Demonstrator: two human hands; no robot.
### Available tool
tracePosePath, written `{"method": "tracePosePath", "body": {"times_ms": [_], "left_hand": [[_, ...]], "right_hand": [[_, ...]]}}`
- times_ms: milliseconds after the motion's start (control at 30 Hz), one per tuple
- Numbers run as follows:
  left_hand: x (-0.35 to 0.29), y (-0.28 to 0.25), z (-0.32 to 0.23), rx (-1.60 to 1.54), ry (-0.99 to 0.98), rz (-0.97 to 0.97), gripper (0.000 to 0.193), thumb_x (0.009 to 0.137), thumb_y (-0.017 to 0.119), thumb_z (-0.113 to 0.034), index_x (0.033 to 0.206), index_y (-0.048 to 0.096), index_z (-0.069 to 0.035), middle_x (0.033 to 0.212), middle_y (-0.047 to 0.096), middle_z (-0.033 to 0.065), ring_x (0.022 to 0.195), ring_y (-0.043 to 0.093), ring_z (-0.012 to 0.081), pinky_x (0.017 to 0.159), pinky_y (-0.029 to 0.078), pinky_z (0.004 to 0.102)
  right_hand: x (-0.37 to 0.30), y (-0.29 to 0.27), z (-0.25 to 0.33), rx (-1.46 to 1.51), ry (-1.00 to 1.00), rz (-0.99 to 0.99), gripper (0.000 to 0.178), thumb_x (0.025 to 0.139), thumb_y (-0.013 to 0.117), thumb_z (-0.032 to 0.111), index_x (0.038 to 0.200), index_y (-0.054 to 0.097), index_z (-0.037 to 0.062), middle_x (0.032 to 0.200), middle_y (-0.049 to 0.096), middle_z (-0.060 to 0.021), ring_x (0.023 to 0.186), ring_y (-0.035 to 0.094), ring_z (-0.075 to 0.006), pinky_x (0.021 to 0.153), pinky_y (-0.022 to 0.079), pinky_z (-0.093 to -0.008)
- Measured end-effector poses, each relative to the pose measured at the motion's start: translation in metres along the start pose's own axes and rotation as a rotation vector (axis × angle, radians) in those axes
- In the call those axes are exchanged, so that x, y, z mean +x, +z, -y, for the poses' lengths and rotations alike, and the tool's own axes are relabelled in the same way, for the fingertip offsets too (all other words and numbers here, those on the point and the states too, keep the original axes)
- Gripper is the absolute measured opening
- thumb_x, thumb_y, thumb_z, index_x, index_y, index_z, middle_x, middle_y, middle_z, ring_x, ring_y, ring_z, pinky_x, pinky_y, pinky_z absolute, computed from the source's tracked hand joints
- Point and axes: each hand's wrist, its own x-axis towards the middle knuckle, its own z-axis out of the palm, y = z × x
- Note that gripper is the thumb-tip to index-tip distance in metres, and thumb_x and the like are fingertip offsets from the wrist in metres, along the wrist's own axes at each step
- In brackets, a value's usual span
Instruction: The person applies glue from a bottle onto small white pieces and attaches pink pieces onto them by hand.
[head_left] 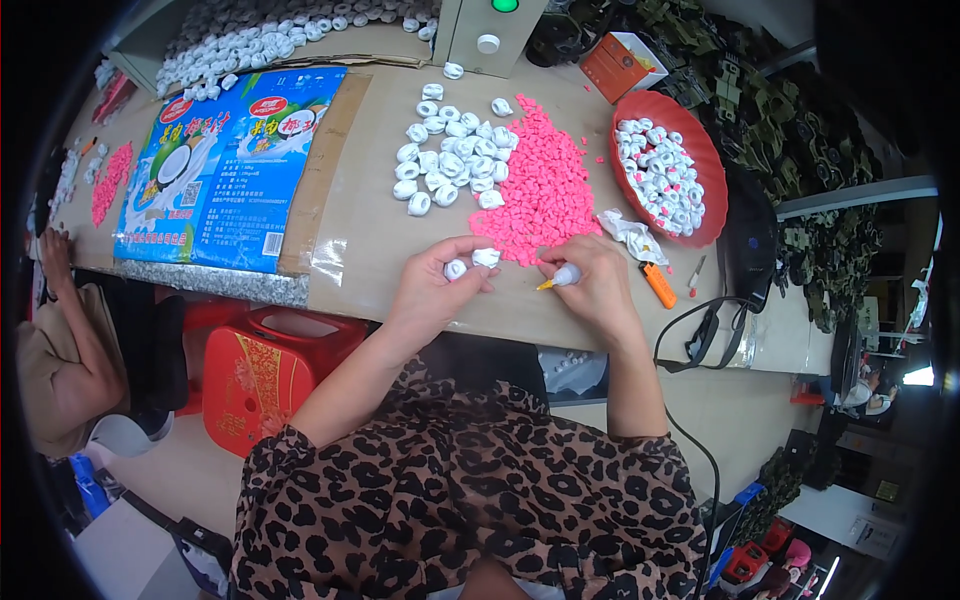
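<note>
Two small white round pieces [455,269] are held in the fingers of my left hand [425,295], just in front of the piles. My right hand [600,285] is closed around a small whitish bottle with a yellow nozzle [566,274], its tip pointing left toward the held pieces. Its thumb and forefinger meet at the near edge of a heap of small bright pink pieces [550,195]; whether they pinch one I cannot tell. Left of that heap lies a loose cluster of similar white pieces [450,155]. A red scalloped bowl [714,210] holds more white pieces with pink bits among them.
Crumpled white tissue [632,236], an orange-handled tool [658,286] and a small blade [697,276] lie near my right hand. A blue printed carton sheet [225,170] covers the table's left part. A red stool [250,375] and another person [75,350] are at left.
</note>
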Motion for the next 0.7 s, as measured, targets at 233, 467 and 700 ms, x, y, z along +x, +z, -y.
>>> {"method": "tracePosePath", "body": {"times_ms": [233, 467, 700], "left_hand": [[-0.002, 0.000, 0.000, 0.017, -0.008, -0.011, 0.026, 0.078, 0.051, 0.000, 0.104, 0.050, 0.002, 0.085, 0.058, 0.0085, 0.073, 0.056, 0.0110, 0.069, 0.045, 0.0216], [-0.002, 0.001, -0.001, -0.005, -0.008, 0.048, 0.027, 0.078, 0.051, 0.002, 0.105, 0.050, 0.002, 0.084, 0.057, 0.0066, 0.072, 0.056, 0.0100, 0.068, 0.045, 0.0201], [-0.003, -0.002, -0.001, 0.053, -0.005, 0.093, 0.028, 0.078, 0.051, 0.002, 0.106, 0.051, 0.001, 0.081, 0.057, 0.0039, 0.069, 0.054, 0.0073, 0.066, 0.045, 0.0187]], "right_hand": [[-0.005, 0.002, 0.008, 0.222, 0.050, -0.070, 0.008, 0.064, 0.064, 0.007, 0.070, 0.061, 0.0035, 0.066, 0.058, -0.0072, 0.064, 0.056, -0.0188, 0.059, 0.043, -0.0293], [-0.001, 0.013, 0.047, 1.013, 0.380, -0.022, 0.009, 0.068, 0.064, 0.001, 0.074, 0.057, 0.0015, 0.072, 0.058, -0.0015, 0.067, 0.052, -0.0061, 0.060, 0.043, -0.0197], [0.000, 0.023, 0.041, 1.054, 0.458, 0.046, 0.012, 0.068, 0.063, 0.000, 0.076, 0.054, 0.0019, 0.075, 0.056, -0.0024, 0.069, 0.053, -0.0063, 0.062, 0.043, -0.0191]]}}
